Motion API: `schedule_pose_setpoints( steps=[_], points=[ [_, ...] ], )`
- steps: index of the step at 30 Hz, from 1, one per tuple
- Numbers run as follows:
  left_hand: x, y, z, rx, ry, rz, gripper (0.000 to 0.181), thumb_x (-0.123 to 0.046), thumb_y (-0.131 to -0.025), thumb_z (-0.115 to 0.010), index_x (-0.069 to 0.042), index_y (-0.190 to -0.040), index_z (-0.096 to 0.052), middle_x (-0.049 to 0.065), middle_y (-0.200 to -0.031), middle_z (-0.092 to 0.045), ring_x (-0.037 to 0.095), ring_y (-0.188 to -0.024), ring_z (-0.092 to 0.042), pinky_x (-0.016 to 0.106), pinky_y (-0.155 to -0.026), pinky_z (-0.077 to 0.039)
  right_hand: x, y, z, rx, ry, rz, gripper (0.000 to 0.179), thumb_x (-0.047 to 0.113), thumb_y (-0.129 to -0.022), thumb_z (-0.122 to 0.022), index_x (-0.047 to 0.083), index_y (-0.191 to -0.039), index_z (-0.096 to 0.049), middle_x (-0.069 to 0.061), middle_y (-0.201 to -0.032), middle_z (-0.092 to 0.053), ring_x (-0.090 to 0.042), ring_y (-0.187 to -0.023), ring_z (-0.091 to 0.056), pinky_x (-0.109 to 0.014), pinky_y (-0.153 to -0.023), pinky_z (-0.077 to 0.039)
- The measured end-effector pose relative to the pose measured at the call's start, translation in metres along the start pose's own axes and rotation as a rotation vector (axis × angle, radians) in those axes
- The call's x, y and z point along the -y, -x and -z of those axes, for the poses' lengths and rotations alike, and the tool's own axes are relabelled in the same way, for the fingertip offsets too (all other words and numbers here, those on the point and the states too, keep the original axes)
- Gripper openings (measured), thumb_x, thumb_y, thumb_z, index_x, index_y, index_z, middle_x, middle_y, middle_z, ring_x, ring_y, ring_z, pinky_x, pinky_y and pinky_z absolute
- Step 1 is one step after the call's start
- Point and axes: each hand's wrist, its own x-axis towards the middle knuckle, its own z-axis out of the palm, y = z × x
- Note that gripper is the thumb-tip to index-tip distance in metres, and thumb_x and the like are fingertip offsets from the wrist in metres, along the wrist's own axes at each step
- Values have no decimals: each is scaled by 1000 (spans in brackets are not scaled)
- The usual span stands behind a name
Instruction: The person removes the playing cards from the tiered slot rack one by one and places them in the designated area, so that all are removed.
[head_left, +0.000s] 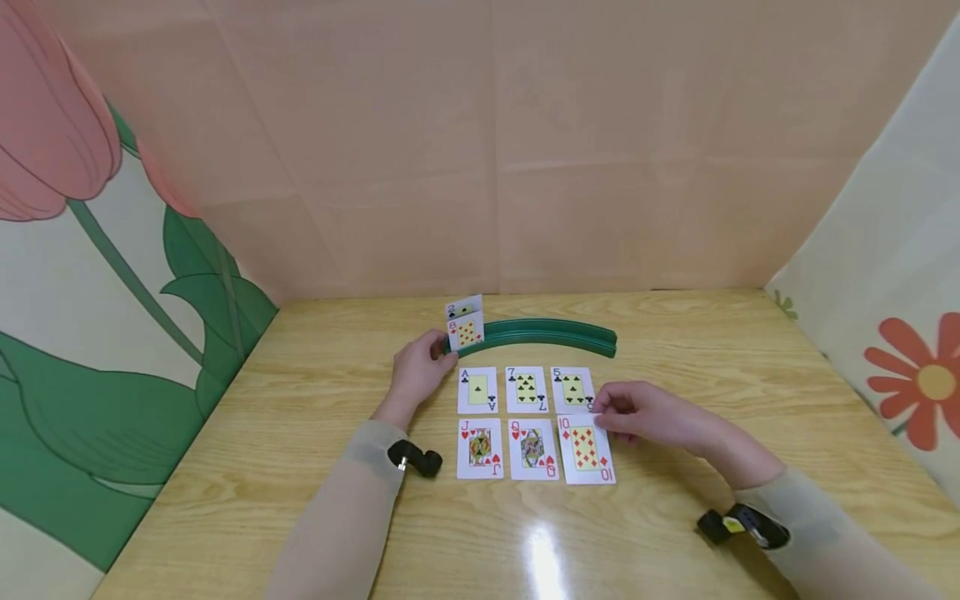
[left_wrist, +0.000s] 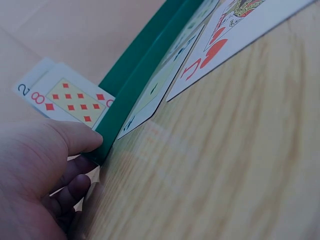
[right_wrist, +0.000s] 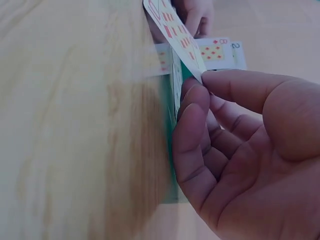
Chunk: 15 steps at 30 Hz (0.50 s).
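My left hand (head_left: pixel 420 367) grips the left end of a curved green card holder (head_left: pixel 551 331), thumb on its front. Upright in that end stands the eight of diamonds (head_left: pixel 467 332), with a black two (head_left: pixel 464 307) showing above and behind it. The right hand (head_left: pixel 648 412) pinches the upper right corner of the ten of diamonds (head_left: pixel 585 454) between thumb and fingers. In the right wrist view this ten (right_wrist: pixel 180 37) is tilted, its pinched corner raised. Its top edge is close to the five of clubs (head_left: pixel 573 389) in the head view.
Face up before the holder lie the ace of clubs (head_left: pixel 477 390) and seven of clubs (head_left: pixel 527 389), left of the five. Nearer me are the jack of hearts (head_left: pixel 480 448) and queen of hearts (head_left: pixel 534 448). A peach cloth wall (head_left: pixel 487 167) rises behind the wooden table (head_left: pixel 315 358).
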Motion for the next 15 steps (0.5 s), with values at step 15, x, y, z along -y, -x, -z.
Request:
schedule_pose_setpoints(
  steps=[15],
  points=[
    [0, 0, 0, -4, -7, 0, 33, -24, -105, -79, -12, -134, -73, 5, -110, -71, 25, -96, -61, 45, -89, -49, -2, -2, -5, -37, 122, -22, 10, 18, -109, -72, 9, -113, -70, -5, -95, -69, -22, -81, -62, -30, -67, -54]
  ],
)
